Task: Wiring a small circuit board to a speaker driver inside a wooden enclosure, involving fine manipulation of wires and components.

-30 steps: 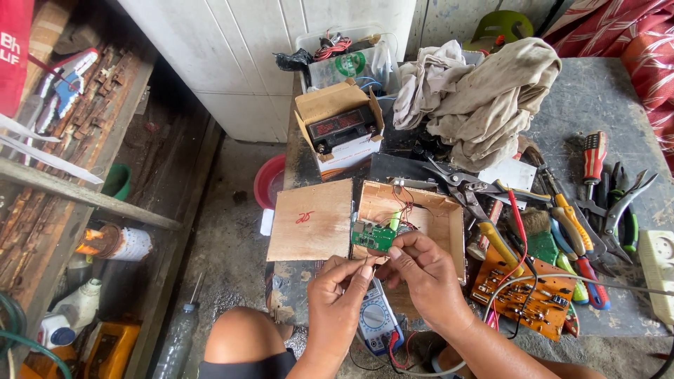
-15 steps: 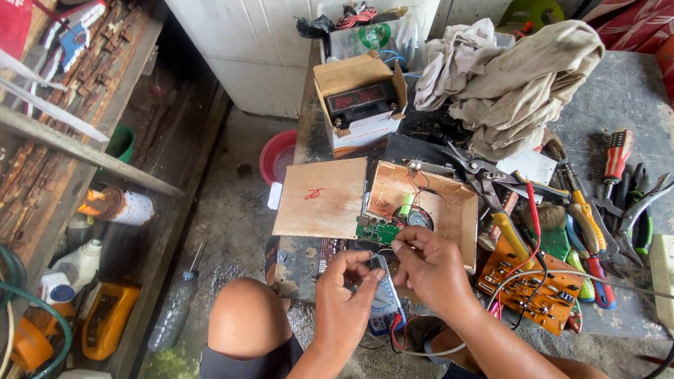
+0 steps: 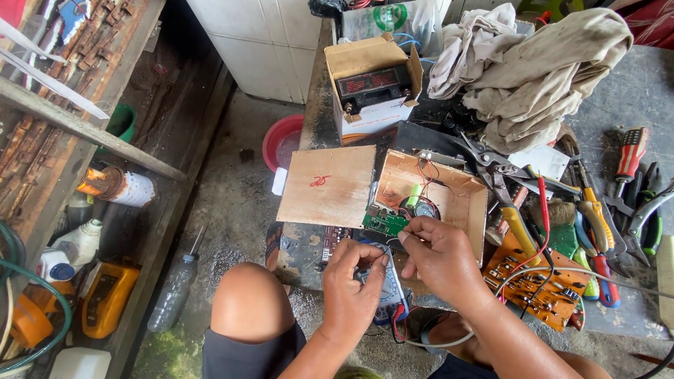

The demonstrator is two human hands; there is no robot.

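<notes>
An open wooden box [image 3: 472,200] lies on the bench edge with its flat lid [image 3: 328,186] beside it on the left. Red and black wires, a green cylinder [image 3: 414,194] and a round part sit inside. A small green circuit board [image 3: 382,224] rests at the box's near left corner. My right hand [image 3: 442,258] is pinched on the near edge of this board. My left hand [image 3: 357,289] curls over a blue-grey multimeter [image 3: 392,293] just below, fingers closed on its face. A red lead trails from the meter.
A cardboard box holding a black battery [image 3: 372,88] stands behind, with crumpled cloths [image 3: 533,67] to its right. Tin snips [image 3: 495,179], screwdrivers and pliers [image 3: 604,231] and an orange circuit board [image 3: 540,284] lie right. On the floor are a red bowl [image 3: 279,140] and a bottle [image 3: 174,291].
Both hands came down from holding the green board up over the box. The left hand has moved onto the multimeter; the right stays at the board.
</notes>
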